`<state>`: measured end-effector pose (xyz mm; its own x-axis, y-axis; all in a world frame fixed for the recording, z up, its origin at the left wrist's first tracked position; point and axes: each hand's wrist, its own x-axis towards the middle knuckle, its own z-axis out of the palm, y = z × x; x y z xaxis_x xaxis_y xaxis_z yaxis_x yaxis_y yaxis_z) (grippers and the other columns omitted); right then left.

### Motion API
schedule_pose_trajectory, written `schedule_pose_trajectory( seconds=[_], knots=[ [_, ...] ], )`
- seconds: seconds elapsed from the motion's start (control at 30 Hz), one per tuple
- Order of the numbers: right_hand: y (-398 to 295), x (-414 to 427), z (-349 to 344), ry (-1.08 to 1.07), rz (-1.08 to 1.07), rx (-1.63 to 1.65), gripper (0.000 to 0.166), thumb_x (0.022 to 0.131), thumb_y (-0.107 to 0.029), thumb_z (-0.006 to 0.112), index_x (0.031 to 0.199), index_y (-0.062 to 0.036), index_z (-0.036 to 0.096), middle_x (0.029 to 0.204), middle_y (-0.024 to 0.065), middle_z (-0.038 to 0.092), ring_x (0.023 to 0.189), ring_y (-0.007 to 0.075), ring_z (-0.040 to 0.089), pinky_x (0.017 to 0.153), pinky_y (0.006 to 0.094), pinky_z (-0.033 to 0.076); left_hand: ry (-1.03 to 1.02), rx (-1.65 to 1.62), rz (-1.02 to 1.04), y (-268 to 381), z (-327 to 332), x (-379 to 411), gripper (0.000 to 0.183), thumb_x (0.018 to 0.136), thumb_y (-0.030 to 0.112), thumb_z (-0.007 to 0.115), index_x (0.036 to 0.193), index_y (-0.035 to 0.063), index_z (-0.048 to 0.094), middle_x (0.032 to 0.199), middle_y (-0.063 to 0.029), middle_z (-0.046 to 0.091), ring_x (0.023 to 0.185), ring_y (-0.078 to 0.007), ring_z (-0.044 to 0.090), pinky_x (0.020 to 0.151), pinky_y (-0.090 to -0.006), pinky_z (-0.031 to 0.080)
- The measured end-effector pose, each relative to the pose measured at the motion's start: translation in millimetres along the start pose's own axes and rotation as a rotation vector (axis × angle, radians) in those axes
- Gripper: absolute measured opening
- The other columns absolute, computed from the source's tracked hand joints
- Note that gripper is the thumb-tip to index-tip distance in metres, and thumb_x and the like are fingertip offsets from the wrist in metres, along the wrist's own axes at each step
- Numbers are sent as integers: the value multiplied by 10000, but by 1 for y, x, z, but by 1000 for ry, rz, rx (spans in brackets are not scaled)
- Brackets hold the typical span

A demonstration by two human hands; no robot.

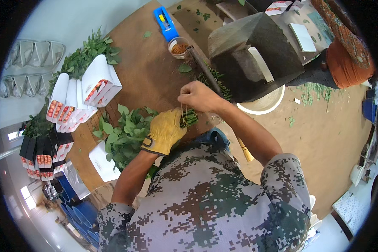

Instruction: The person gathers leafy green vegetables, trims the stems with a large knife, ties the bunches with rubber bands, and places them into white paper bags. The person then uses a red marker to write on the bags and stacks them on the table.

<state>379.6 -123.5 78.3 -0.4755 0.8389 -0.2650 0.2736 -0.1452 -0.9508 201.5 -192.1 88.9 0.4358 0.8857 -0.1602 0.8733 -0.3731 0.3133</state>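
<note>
My left hand (167,129), in a yellow work glove, grips a bundle of cut green stems (189,119) just above the table's near edge. The leafy end of the bundle (129,129) spreads out to the left, partly over a white printed wrapper (104,161). Bare and closed, my right hand (197,95) pinches a thin rubber band (184,113) that is stretched around the stems. The flower heads of this bundle cannot be made out.
Wrapped bunches with printed red flowers (97,85) lie at the left of the brown table (135,63). Farther back are a blue tape dispenser (165,23) and a tub of rubber bands (178,48). A metal bar (208,72), a dark hood (255,47) and a white bucket (264,105) are at right, near another person (346,66).
</note>
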Motion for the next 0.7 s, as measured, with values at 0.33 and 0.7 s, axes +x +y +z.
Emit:
schedule_pose_trajectory(
  seconds=[0.33, 0.7],
  knots=[
    [53, -36, 17, -17, 262, 465, 147, 823, -172, 607, 738, -56, 631, 662, -41, 522, 603, 62, 438, 554, 235, 341, -35, -83, 37, -1, 1, -18, 385, 715, 270, 702, 1036, 65, 643, 889, -148, 673, 831, -357, 649, 720, -455, 520],
    [58, -45, 30, 13, 255, 605, 177, 826, -171, 579, 713, -36, 560, 730, -30, 517, 659, 80, 423, 596, 252, 343, -39, -79, -3, 1, -4, -17, 341, 697, 263, 704, 959, 54, 639, 884, -154, 671, 832, -358, 645, 707, -455, 519]
  ],
)
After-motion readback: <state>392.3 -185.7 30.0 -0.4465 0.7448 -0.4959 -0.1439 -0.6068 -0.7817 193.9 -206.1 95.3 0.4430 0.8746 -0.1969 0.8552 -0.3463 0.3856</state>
